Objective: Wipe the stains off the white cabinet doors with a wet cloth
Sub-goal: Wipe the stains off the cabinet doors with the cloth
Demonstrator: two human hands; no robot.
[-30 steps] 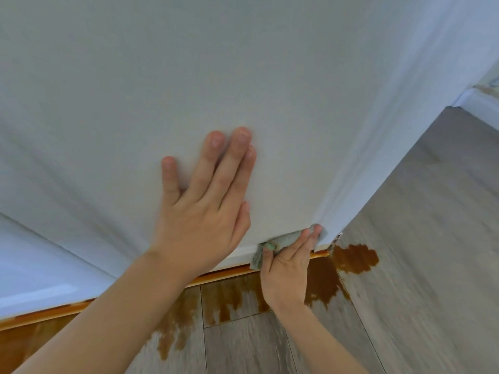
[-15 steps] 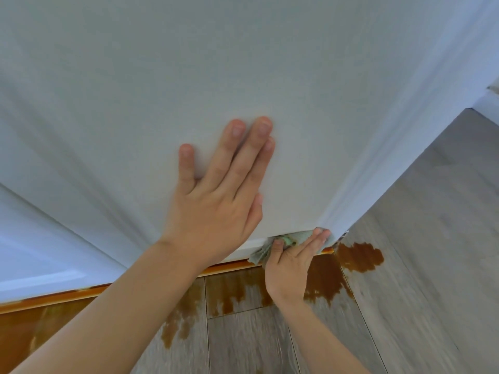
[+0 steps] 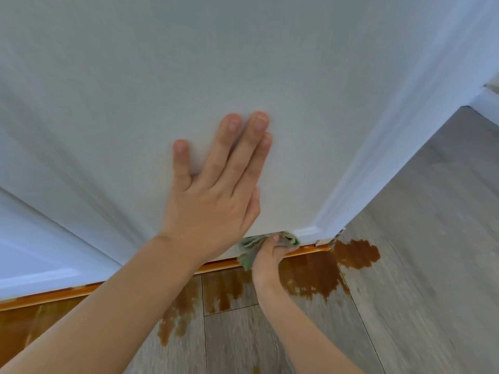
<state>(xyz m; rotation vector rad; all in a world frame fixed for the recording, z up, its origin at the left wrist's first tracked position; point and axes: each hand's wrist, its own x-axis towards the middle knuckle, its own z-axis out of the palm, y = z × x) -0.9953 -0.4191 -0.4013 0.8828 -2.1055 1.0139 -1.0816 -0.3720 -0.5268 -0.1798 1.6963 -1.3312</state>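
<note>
A head-worn camera looks steeply down the front of a white cabinet door (image 3: 243, 63), which fills the frame from nine o'clock round through twelve to about two o'clock. The door's lower right corner sits a little past centre toward five o'clock, where a raised moulding runs along its edge.

The left hand (image 3: 213, 195) lies flat on the door near the centre of the frame, palm against the surface, fingers straight and pointing toward twelve o'clock. The little finger is spread apart from the other three, which lie close together. Its bare forearm runs down to the corner at seven o'clock.

The right hand (image 3: 270, 256) is just below the left, toward five o'clock from centre, at the door's bottom edge. Its fingers are curled round a bunched grey-green cloth (image 3: 249, 251), gripping it and holding it against the underside and lower lip of the door, close to the corner. Part of the cloth is hidden behind the fingers.

Under the door an orange-brown strip (image 3: 221, 264) runs along the base from eight o'clock toward four o'clock. A brown stain (image 3: 310, 276) spreads over the grey wood-look floor (image 3: 418, 265) directly beneath the right hand, with streaks reaching toward six o'clock and a separate-looking blob at four o'clock. The picture is slightly blurred.
</note>
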